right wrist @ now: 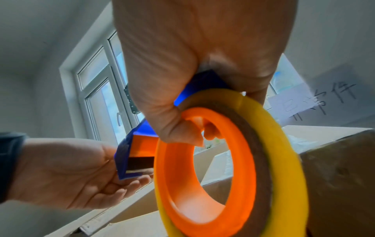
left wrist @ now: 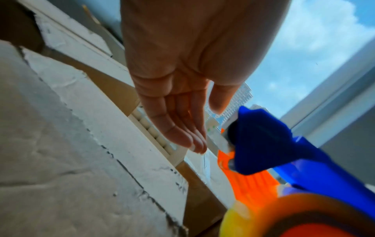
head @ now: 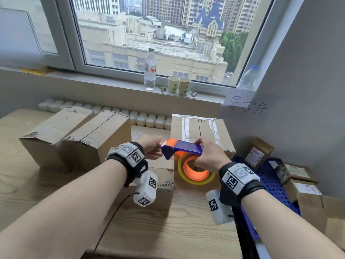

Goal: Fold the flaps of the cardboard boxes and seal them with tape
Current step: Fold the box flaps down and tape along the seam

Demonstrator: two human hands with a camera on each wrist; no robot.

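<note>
My right hand (head: pixel 209 154) grips the blue and orange tape dispenser (head: pixel 184 148) from above, over a low cardboard box (head: pixel 162 176) in front of me. Its thumb hooks into the orange core (right wrist: pixel 202 160) of the yellow tape roll (head: pixel 196 172). My left hand (head: pixel 151 146) is at the dispenser's blue front end (left wrist: pixel 263 144), fingers (left wrist: pixel 188 128) straight and relaxed, palm (right wrist: pixel 71 173) just under the tip. Two closed boxes (head: pixel 56 131) (head: pixel 97 139) stand at the left. A box with tape strips on top (head: pixel 201 131) stands behind the dispenser.
A water bottle (head: pixel 150 70) and two paper cups (head: pixel 179 85) stand on the windowsill. Small labelled boxes (head: pixel 255 154) lie on a blue perforated pallet (head: pixel 270 180) at the right, against the grey wall. A black cable (head: pixel 112 217) crosses the wooden table (head: pixel 168 230).
</note>
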